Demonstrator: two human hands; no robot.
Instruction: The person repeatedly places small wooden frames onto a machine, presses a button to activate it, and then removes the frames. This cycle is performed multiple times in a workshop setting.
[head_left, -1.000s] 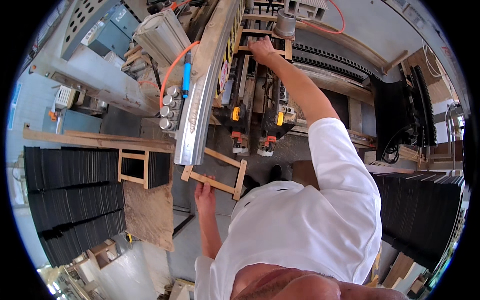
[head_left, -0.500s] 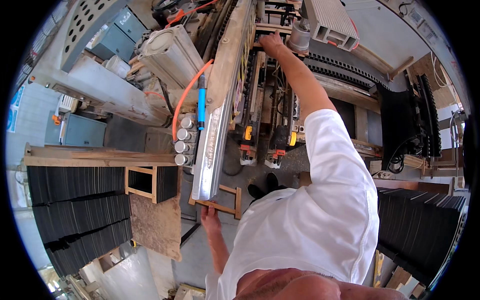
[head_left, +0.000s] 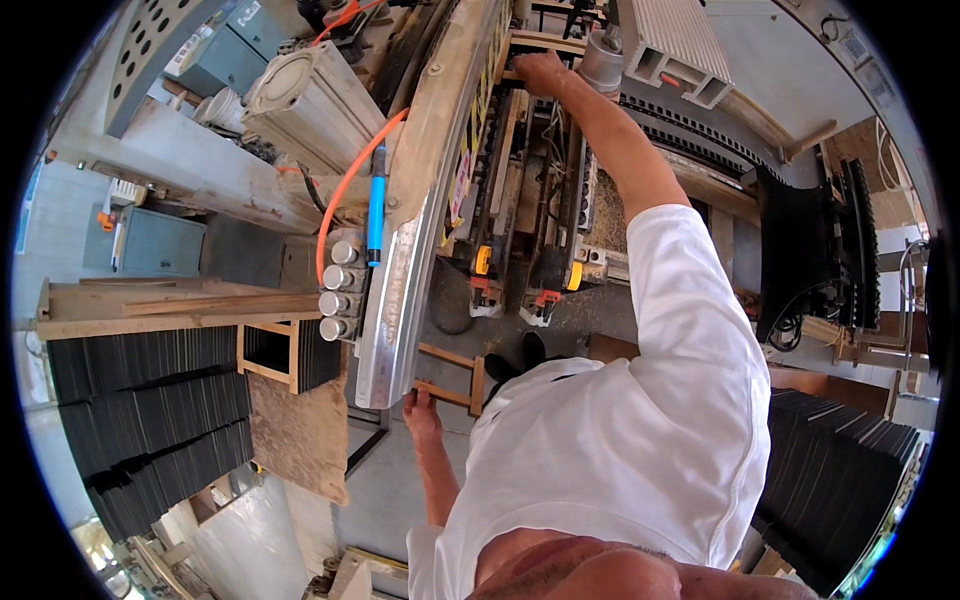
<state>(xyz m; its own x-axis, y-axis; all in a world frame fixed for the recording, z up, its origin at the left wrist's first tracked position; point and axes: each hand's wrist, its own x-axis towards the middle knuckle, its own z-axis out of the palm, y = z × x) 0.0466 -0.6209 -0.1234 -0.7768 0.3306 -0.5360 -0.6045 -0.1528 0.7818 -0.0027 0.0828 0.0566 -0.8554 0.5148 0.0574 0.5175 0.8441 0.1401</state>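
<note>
My left hand (head_left: 421,408) hangs low beside my body and grips a small wooden frame (head_left: 462,373) by its near rail, under the end of a long metal machine beam (head_left: 408,262). My right hand (head_left: 541,71) is stretched far up and forward, its fingers closed on another wooden frame (head_left: 540,42) lying in the machine. Below that arm sit clamps with orange and yellow parts (head_left: 484,262) and sawdust on the machine bed.
Stacks of dark flat panels (head_left: 140,400) stand at the left, with a wooden frame (head_left: 268,355) leaning on them, and more dark panels (head_left: 845,470) at the right. An orange hose (head_left: 345,190) loops by a grey cylinder (head_left: 312,100). A brown mat (head_left: 300,435) lies on the floor.
The view has tilted and drawn closer to the machine. My left hand with its wooden frame has shifted right under the beam's end. My right hand stays on the upper frame.
</note>
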